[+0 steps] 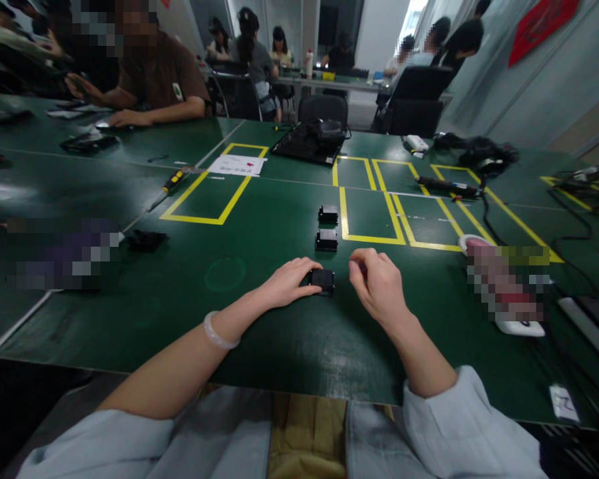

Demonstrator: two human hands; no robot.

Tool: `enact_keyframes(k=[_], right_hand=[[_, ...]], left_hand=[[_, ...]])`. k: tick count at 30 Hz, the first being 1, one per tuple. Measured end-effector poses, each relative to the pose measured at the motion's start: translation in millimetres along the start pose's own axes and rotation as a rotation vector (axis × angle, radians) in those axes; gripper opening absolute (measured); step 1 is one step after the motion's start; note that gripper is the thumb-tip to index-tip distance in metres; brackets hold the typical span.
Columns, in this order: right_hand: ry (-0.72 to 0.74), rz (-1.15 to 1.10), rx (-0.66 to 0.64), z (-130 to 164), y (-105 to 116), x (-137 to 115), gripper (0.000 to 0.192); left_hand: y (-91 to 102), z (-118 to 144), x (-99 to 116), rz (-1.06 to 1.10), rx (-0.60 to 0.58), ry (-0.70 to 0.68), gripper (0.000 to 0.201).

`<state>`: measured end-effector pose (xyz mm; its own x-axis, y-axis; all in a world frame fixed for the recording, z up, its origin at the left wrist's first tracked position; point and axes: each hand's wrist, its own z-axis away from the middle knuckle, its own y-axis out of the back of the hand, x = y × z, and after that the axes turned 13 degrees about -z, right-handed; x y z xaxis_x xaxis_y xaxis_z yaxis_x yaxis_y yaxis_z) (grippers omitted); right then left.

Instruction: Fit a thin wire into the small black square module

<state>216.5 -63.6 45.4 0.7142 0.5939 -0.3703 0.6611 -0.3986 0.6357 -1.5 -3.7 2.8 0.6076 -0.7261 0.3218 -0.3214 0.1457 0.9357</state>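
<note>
The left hand (293, 282) grips the nearest black module (325, 282) at its left end, thumb along the side toward the near edge of the green table (279, 346), fingers over the opposite side. The right hand (379, 283) is raised just beside it, apart from the module, its fingers curled in and thumb against them; whether something small is pinched there cannot be told. Going by how things lie, only this module is being worked on: the middle module (326, 239) and the far module (328, 214) sit untouched in a line beyond it, toward the table's far edge, and nothing shows whether either is finished or waiting. All three look alike: small, squared, dark housings, probably plastic, with what seem to be little lugs at the sides (too small to make out properly). The tabletop is smooth and slightly glossy, marked with rectangles of flat yellow tape (192, 219). Toward its left edge lies a screwdriver (174, 180) with a ribbed-looking yellow and black handle; toward the right edge, a slim black rod-shaped tool (446, 187). A pale, rounded bangle (213, 335) circles the left wrist.
</note>
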Motion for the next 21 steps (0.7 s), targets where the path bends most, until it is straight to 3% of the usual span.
enact_keyframes(k=[6, 11, 16, 21], right_hand=[[0.012, -0.009, 0.015, 1.3, -1.4, 2.2, 0.006], [-0.004, -0.08, 0.02, 2.3, -2.2, -0.7, 0.02], [0.005, -0.045, -0.006, 2.1, 0.9, -1.0, 0.008], [0.005, -0.037, -0.011, 1.5, 0.8, 0.4, 0.009]], left_hand=[[-0.6, -1.3, 0.1, -0.021, -0.016, 0.012, 0.037], [-2.7, -0.7, -1.7, -0.018, -0.008, 0.005, 0.037], [-2.4, -0.5, -1.2, -0.007, -0.008, 0.005, 0.037], [0.0, -1.3, 0.7, 0.021, -0.007, 0.012, 0.037]])
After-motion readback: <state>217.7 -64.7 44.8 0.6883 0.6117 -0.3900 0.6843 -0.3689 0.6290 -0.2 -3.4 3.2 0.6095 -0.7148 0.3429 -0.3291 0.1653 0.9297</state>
